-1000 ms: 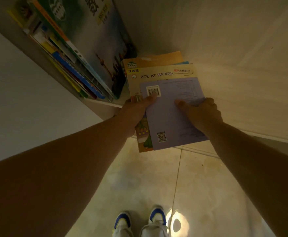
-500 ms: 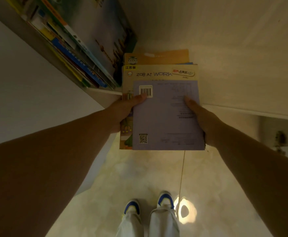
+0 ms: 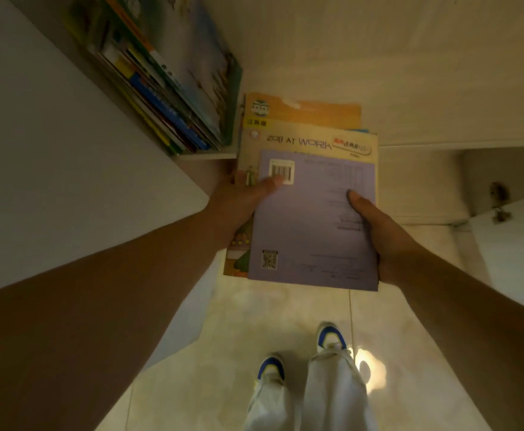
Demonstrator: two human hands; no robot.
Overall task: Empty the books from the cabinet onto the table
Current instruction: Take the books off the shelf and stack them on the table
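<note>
At the bottom of the frame, two blue-and-white shoes [image 3: 301,353] stand on the pale tiled floor [image 3: 229,337], so the view looks straight down past both forearms. Above them, at the centre, both hands carry a stack of books [image 3: 310,213] held flat and clear of the shelf. The left hand [image 3: 242,200] grips the stack's left edge, thumb laid across the purple top cover near the barcode; its other fingers are hidden underneath, so how they lie cannot be told. The right hand [image 3: 375,225] holds the right edge the same way, thumb pressed on top and fingers out of sight below. The stack is uneven: the purple book sits askew over a yellow one titled "ZOB AT WORK", with an orange one poking out beyond. To carry it well, the person should probably keep it level, with both thumbs clamping down, since the thin glossy covers look likely to slide. Farther off, in the upper left, more books [image 3: 167,98] lean in the cabinet [image 3: 204,155], so the job looks far from finished. The table is not in view.
</note>
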